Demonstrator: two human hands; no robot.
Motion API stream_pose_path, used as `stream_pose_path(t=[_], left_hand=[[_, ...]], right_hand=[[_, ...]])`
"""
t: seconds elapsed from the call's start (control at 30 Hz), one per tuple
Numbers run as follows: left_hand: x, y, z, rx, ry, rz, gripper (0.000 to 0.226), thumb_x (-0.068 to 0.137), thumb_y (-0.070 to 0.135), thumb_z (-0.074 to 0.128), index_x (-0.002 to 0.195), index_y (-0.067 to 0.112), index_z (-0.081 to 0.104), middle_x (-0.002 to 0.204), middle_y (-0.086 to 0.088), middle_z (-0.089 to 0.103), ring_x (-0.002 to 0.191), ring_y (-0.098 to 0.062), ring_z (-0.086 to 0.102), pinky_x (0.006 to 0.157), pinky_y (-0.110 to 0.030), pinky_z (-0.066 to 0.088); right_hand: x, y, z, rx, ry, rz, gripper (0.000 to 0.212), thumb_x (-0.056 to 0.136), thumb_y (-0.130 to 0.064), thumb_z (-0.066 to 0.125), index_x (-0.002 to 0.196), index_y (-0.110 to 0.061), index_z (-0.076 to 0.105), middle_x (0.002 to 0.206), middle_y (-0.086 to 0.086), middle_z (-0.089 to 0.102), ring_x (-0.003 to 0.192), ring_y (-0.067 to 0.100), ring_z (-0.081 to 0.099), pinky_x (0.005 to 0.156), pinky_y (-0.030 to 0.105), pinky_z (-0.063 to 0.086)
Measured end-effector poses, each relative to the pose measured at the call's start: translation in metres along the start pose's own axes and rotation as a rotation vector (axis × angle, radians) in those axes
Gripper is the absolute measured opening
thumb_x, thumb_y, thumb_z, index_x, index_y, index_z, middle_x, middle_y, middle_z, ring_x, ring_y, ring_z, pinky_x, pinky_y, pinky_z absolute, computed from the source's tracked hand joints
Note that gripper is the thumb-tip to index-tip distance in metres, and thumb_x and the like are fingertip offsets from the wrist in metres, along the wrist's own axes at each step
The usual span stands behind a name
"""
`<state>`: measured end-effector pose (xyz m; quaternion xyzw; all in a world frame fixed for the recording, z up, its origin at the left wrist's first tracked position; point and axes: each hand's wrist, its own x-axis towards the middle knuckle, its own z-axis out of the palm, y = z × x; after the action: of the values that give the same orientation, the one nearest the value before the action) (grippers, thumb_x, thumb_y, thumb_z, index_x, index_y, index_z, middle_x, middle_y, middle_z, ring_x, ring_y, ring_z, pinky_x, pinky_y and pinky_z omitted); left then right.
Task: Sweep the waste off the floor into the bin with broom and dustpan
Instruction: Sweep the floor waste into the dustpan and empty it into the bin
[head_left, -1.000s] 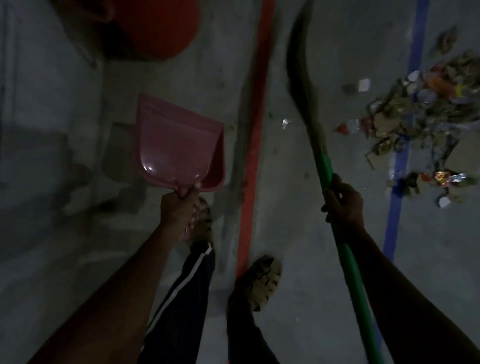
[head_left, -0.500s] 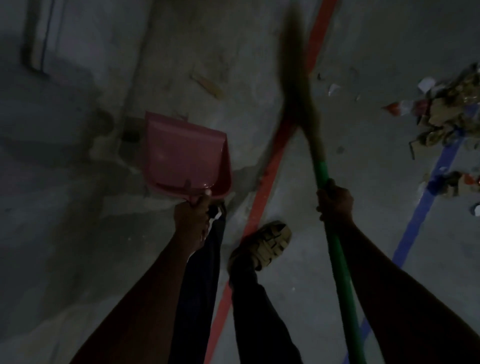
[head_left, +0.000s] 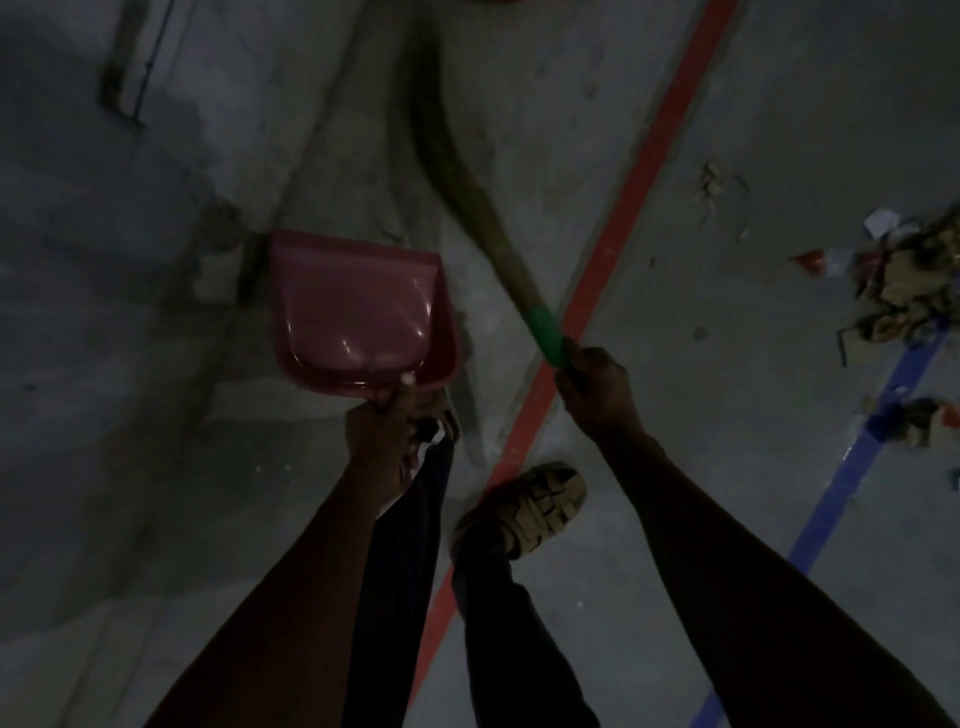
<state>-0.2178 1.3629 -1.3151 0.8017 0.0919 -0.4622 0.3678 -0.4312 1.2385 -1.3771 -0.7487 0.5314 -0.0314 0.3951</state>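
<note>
Above left hand (head_left: 387, 436), dustpan (head_left: 358, 317), gripped

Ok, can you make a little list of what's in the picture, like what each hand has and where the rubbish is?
left hand: grips the handle of the pink dustpan, held above the floor, pan looks empty
right hand: grips the green handle of the broom, bristles pointing away, up the picture
waste pile: on the floor at the right edge, paper and cardboard scraps
floor lines: red line runs between the feet; blue line runs under the waste
foot: one sandal by the red line
light: dim
</note>
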Motion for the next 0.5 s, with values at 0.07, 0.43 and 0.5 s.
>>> stream_pose_path(t=[0.07, 0.43, 0.5], left_hand=[[0.006, -0.001, -0.004, 0.015, 0.045, -0.007, 0.053, 0.093, 0.045, 0.071, 0.052, 0.017, 0.05, 0.04, 0.003, 0.045, 0.03, -0.008, 0.034, 0.04, -0.018, 0.029], [0.018, -0.009, -0.013, -0.031, 0.056, -0.055, 0.05, 0.09, 0.043, 0.074, 0.063, 0.012, 0.047, 0.043, -0.001, 0.041, 0.029, -0.009, 0.034, 0.035, -0.017, 0.029], [0.021, -0.008, -0.012, -0.03, 0.038, -0.035, 0.049, 0.089, 0.046, 0.074, 0.065, 0.011, 0.049, 0.045, -0.002, 0.042, 0.031, -0.01, 0.035, 0.036, -0.018, 0.03]], right_hand=[[0.013, -0.01, 0.015, -0.005, -0.074, -0.045, 0.054, 0.088, -0.027, 0.053, 0.135, 0.001, 0.056, 0.099, 0.025, 0.065, 0.083, 0.039, 0.065, 0.069, 0.032, 0.046], [0.001, 0.042, -0.013, -0.206, 0.035, 0.491, 0.041, 0.101, -0.029, 0.049, 0.137, -0.01, 0.055, 0.105, 0.02, 0.065, 0.093, 0.039, 0.064, 0.068, 0.025, 0.037], [-0.009, 0.053, -0.022, -0.26, 0.087, 0.564, 0.042, 0.101, -0.026, 0.048, 0.14, -0.011, 0.051, 0.109, 0.022, 0.066, 0.095, 0.04, 0.064, 0.069, 0.029, 0.04]])
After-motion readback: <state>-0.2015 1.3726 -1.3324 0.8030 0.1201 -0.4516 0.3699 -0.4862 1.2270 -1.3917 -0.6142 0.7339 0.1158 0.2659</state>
